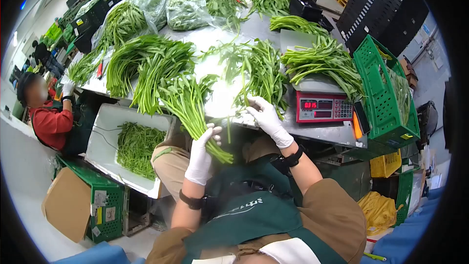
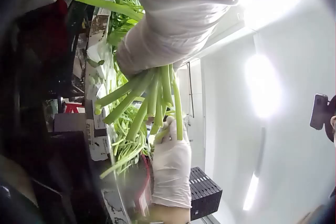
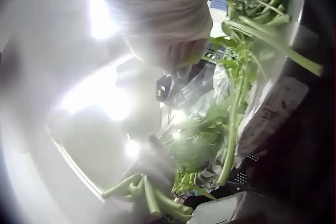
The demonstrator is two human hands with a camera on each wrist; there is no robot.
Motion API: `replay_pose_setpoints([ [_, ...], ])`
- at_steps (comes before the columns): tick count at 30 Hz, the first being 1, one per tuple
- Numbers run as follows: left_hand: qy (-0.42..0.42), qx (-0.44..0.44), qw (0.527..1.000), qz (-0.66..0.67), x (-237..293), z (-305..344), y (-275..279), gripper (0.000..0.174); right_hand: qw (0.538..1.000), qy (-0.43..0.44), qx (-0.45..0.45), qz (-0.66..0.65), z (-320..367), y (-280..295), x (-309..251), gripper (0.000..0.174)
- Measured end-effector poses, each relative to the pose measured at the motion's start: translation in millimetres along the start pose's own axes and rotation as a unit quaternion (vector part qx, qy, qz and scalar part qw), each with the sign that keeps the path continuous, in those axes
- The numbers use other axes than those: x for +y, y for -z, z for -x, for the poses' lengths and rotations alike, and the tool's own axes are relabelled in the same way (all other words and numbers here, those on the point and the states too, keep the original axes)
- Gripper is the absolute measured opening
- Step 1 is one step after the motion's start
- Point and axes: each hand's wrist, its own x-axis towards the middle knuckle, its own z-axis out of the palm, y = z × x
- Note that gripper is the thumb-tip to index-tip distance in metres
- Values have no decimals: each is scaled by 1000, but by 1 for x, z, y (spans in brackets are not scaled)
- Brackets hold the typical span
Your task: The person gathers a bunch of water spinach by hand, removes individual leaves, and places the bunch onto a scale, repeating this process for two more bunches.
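Note:
In the head view my gloved left hand (image 1: 199, 161) grips a bunch of water spinach (image 1: 188, 110) by its stems, leaves pointing away over the table edge. The cut ends (image 2: 139, 111) fan out below that hand in the left wrist view. My gloved right hand (image 1: 268, 121) is at the table's front edge, its thumb and fingers drawn together on a thin green stem. Beside it a loose pile of water spinach (image 1: 264, 71) lies on the table. Further left lie more bunches (image 1: 151, 63). In the right wrist view the right hand (image 3: 163, 19) is blurred.
A red scale (image 1: 322, 107) reading 0.315 bears greens (image 1: 320, 63). An orange-handled tool (image 1: 359, 122) and a green crate (image 1: 386, 88) stand right. Left is a white foam box (image 1: 102, 137) with trimmed greens. Plastic bags (image 1: 188, 10) sit behind; a person in red (image 1: 51, 122) works left.

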Motion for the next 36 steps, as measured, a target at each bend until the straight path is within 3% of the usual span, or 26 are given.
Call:
replay_pose_setpoints([
  [3, 8, -8, 1000, -12, 1, 3, -8, 30, 993, 65, 77, -57, 16, -11, -61, 31],
  [6, 2, -10, 1000, -24, 3, 1, -20, 34, 969, 206, 106, 85, 21, -24, -57, 34],
  [7, -6, -18, 999, -25, 3, -1, -20, 33, 938, 284, 133, 146, 27, -28, -66, 33],
  [9, -26, -29, 999, -24, 2, -4, -19, 33, 937, 294, 102, 161, 32, -38, -68, 29],
  [13, -60, 11, 995, -79, -3, -6, -21, 34, 906, 296, -2, 304, 38, -49, -52, 34],
  [14, -74, 24, 992, -96, -7, -10, -19, 32, 895, 332, -2, 297, 37, -53, -43, 43],
  [15, -80, 28, 989, -117, -7, -12, -17, 30, 891, 339, -13, 302, 37, -54, -43, 41],
  [17, -81, 36, 983, -163, -10, -12, -13, 27, 884, 345, -33, 313, 42, -53, -44, 38],
  [18, -93, 37, 982, -158, -8, -12, -17, 21, 900, 304, -72, 305, 41, -50, -45, 37],
  [21, -79, 34, 982, -167, -11, -29, 0, 23, 918, 252, -150, 267, 30, -31, -54, 38],
  [23, -77, 65, 981, -168, -2, -37, 3, 23, 919, 216, -130, 303, 17, -26, -35, 42],
  [25, -97, 64, 983, -146, 20, -42, -2, 23, 882, 247, -72, 396, 7, -22, -15, 47],
  [26, -97, 56, 988, -107, 32, -43, -7, 23, 875, 224, -87, 421, 1, -21, -3, 53],
  [29, -106, 8, 991, -76, 68, -54, -11, 21, 861, 251, -84, 435, -18, -13, 2, 57],
  [30, -74, -21, 992, -104, 80, -62, -2, 18, 861, 245, -91, 437, -23, -14, 7, 60],
  [33, -143, 16, 986, -80, 109, -57, -39, 17, 857, 215, -77, 462, -40, -15, 16, 61],
  [36, -154, -34, 985, -64, 139, -57, -45, 21, 864, 186, -63, 463, -57, -12, 24, 62],
])
